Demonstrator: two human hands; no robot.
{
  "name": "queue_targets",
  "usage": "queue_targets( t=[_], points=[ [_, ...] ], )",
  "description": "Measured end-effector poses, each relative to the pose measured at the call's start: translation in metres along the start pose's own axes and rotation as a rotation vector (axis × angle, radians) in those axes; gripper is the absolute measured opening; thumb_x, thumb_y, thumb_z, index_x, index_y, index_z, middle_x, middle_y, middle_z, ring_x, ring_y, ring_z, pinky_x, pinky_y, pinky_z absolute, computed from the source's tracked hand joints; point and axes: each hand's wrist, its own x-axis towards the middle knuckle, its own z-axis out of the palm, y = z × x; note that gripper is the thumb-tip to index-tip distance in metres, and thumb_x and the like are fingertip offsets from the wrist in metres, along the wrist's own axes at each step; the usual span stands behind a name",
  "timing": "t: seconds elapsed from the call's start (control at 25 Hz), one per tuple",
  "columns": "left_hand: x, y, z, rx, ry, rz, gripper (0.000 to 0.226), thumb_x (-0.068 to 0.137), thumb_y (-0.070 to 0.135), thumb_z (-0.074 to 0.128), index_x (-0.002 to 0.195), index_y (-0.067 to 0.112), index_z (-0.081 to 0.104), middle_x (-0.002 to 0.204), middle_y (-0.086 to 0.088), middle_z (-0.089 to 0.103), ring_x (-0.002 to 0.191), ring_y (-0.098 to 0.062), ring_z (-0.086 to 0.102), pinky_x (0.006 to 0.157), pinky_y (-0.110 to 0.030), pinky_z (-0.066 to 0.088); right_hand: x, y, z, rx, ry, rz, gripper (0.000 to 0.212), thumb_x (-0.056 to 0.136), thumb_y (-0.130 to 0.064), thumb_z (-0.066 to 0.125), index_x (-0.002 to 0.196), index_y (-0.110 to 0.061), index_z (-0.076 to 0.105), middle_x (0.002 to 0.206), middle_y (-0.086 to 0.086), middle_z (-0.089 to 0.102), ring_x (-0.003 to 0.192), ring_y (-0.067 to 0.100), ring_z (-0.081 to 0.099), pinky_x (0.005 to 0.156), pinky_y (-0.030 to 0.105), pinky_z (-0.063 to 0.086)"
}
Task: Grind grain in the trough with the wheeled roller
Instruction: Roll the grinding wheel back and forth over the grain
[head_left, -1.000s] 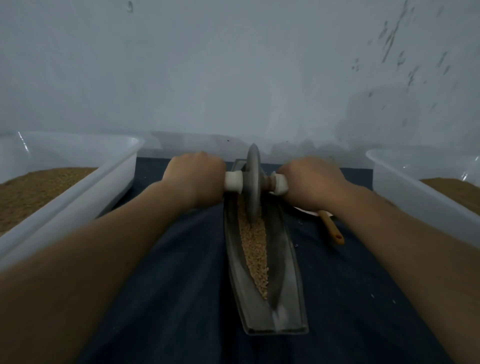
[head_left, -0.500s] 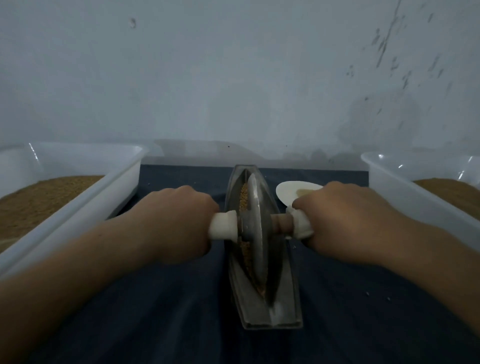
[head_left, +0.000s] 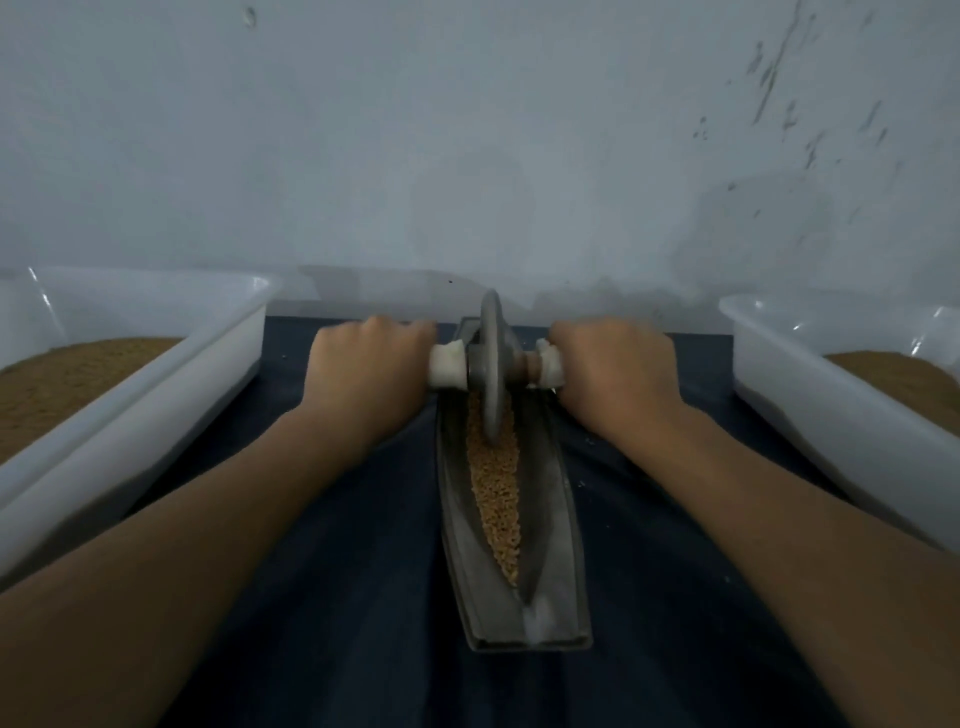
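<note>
A long grey metal trough lies lengthwise on the dark blue cloth, with a strip of tan grain along its groove. The wheeled roller, a grey metal disc on an axle with white handles, stands upright in the far end of the trough. My left hand grips the left handle and my right hand grips the right handle. Both arms are stretched forward. The disc's lower edge sits in the grain.
A white plastic tub holding brown grain stands at the left. Another white tub with grain stands at the right. The pale wall rises just behind the trough. The dark blue cloth covers the surface.
The roller was pulled back to the near half of the trough half a second ago. Now both hands have pushed it to the far end again, baring the grain strip.
</note>
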Motion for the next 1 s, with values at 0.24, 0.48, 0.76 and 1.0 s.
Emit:
queue_targets(
  t=[0.24, 0.48, 0.76, 1.0],
  points=[
    [-0.053, -0.015, -0.042, -0.155, -0.304, 0.096, 0.018, 0.073, 0.051, 0.062, 0.081, 0.042, 0.050, 0.064, 0.016, 0.043, 0.053, -0.001, 0.037, 0.051, -0.026, 0.032, -0.049, 0.010, -0.062, 0.062, -0.292, -0.141, 0.016, 0.071, -0.037, 0.067, 0.081, -0.033, 0.055, 0.068, -0.010, 0.047, 0.055, 0.007, 0.043, 0.045, 0.026, 0.025],
    [-0.014, -0.010, -0.022, -0.100, -0.294, 0.039, 0.015, 0.079, 0.043, 0.063, 0.093, 0.038, 0.061, 0.076, 0.012, 0.053, 0.063, -0.012, 0.050, 0.055, -0.029, 0.035, -0.004, 0.014, -0.041, 0.167, -0.531, -0.091, 0.010, 0.074, -0.034, 0.070, 0.073, -0.031, 0.061, 0.069, -0.007, 0.063, 0.061, 0.012, 0.060, 0.052, 0.029, 0.049],
    [0.024, -0.003, 0.016, 0.080, 0.081, 0.044, 0.024, 0.077, 0.032, 0.072, 0.079, 0.023, 0.050, 0.060, 0.001, 0.043, 0.052, -0.022, 0.041, 0.048, -0.026, 0.020, 0.020, 0.011, 0.029, 0.088, -0.001, 0.043, 0.026, 0.081, -0.031, 0.070, 0.075, -0.030, 0.045, 0.065, -0.007, 0.047, 0.061, 0.021, 0.047, 0.049, 0.025, 0.026],
    [-0.032, -0.004, -0.021, -0.043, -0.073, 0.026, 0.016, 0.081, 0.041, 0.063, 0.087, 0.035, 0.049, 0.067, 0.010, 0.036, 0.059, -0.016, 0.037, 0.055, -0.031, 0.031, -0.028, 0.010, -0.031, 0.062, -0.126, -0.120, 0.017, 0.077, -0.037, 0.067, 0.082, -0.030, 0.052, 0.068, -0.010, 0.048, 0.060, 0.015, 0.049, 0.050, 0.027, 0.034]
  ],
)
